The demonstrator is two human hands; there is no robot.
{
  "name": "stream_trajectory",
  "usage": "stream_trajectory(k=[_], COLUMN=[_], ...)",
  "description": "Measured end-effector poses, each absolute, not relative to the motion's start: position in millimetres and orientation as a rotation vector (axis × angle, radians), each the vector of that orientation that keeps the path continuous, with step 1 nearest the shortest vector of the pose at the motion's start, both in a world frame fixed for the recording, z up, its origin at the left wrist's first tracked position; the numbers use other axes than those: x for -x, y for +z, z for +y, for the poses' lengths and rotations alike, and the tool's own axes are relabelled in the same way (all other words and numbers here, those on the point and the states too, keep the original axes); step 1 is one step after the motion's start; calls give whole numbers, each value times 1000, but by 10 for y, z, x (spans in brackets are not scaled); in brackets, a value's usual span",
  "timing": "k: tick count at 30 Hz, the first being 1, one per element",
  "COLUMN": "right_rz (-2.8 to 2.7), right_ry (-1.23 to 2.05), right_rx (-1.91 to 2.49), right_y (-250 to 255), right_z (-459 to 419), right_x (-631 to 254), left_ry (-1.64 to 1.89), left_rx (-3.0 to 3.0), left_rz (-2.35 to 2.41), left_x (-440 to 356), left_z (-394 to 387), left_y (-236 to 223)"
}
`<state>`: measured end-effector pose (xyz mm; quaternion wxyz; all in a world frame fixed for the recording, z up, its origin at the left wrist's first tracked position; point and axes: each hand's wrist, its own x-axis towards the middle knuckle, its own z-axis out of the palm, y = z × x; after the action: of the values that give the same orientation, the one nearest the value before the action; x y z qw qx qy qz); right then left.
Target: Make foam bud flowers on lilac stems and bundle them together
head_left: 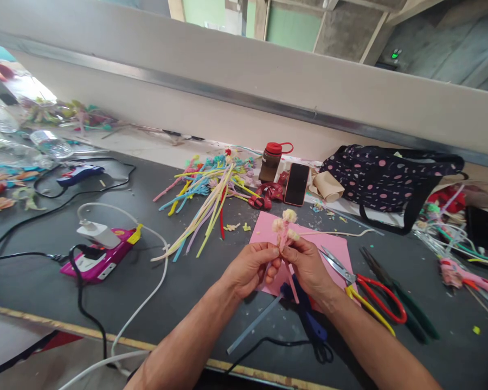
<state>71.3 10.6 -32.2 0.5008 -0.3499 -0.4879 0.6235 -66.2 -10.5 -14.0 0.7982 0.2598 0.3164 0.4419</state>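
Between my two hands is a pipe-cleaner flower (283,234), with a pink stem and several fluffy cream tufts on top. My left hand (252,266) pinches its stem from the left, fingers curled. My right hand (308,269) grips the same stem from the other side, and the lower end pokes out beneath. Under the hands lie a pink sheet (264,227) and a dark blue glue gun (309,319), partly hidden by my right hand. A translucent glue stick (252,326) sticks out from the gun toward the lower left.
Red-handled scissors (380,295) and dark green-handled pliers (410,309) lie right of my right hand. Bundled pipe-cleaner stems (205,208) lie behind on the left. A magenta power strip (106,257) trails cables. Farther back stand a bottle (270,163), a phone (296,185) and a patterned bag (374,181).
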Motion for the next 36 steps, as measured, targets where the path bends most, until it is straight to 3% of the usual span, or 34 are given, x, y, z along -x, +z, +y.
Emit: stream_trajectory(k=[14, 24, 36], right_rz=[-1109, -814, -692], right_ry=[1419, 1644, 1632], right_rx=[807, 697, 758], right_y=[-262, -253, -232], right_z=[93, 5, -47], right_x=[-651, -562, -509], left_ry=[1158, 1270, 1427], left_rx=[-942, -1278, -1481], left_rz=[940, 1116, 1360], left_x=[678, 666, 618], left_z=[-143, -169, -198], left_y=[-63, -171, -186])
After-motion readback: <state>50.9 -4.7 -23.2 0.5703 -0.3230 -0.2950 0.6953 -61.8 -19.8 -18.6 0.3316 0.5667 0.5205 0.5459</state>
